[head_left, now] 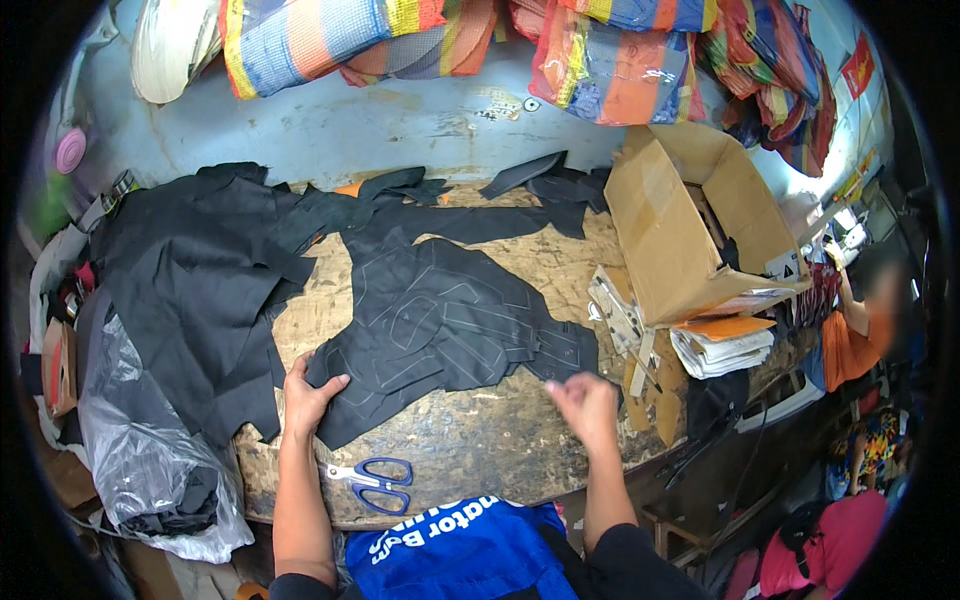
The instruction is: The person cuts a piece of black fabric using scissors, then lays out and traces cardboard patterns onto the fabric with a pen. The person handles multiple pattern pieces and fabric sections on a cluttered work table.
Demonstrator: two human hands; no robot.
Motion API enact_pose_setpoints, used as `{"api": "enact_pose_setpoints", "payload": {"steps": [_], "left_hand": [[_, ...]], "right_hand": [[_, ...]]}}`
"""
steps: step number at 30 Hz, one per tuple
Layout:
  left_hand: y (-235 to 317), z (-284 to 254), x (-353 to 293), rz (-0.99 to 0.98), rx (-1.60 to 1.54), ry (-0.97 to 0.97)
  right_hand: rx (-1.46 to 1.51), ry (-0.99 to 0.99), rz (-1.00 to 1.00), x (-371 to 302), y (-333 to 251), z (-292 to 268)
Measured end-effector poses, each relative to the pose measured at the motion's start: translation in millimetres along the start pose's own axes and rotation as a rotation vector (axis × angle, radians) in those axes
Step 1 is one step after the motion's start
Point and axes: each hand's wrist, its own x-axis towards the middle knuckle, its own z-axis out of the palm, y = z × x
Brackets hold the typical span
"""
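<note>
White-lined black pieces [445, 325], 1 pile | ahead, between grips, long axis left-right | left hand [308, 395]: nearer, touching edge, cannot tell if grasping | right hand [587, 406]: curled, just beside, cannot tell if holding

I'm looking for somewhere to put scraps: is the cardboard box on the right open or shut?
Open: the cardboard box shows its inner walls, and dark material is visible inside.

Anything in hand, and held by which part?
No hold can be confirmed: the left hand touches the left edge of the black cloth, thumb over it, gripping or pressing; the right hand is curled near the cloth's lower right edge, contact unclear.
</note>
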Motion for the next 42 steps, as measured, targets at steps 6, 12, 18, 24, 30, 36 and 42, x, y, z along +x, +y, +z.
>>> {"api": "enact_pose_setpoints", "payload": {"steps": [6,12,18,24,30,36,42], "left_hand": [[-5,0,0,-0.045,-0.192,-0.001],[-12,-7,2,-0.032,-0.263,0.032],[-11,-11,-2,-0.053,-0.531,-0.093],[-4,-8,-3,-0.084,-0.405,0.006],[-8,-8,-3,-0.089,-0.394,0.041],[-6,-9,-2,-0.12,-0.397,0.021],[-11,-12,1,-0.135,-0.506,-0.045]], "right_hand": [[1.409,-0.301,0.326,-25,11,26],[1.698,0.089,0.415,24,-26,54],[1.366,-0.003,0.423,29,-44,44],[1.609,-0.188,0.557,-14,-20,31],[1.857,0.016,0.448,47,-34,62],[1.146,0.298,0.297,90,-62,84],[-0.073,0.341,-0.588,37,-116,109]]}}
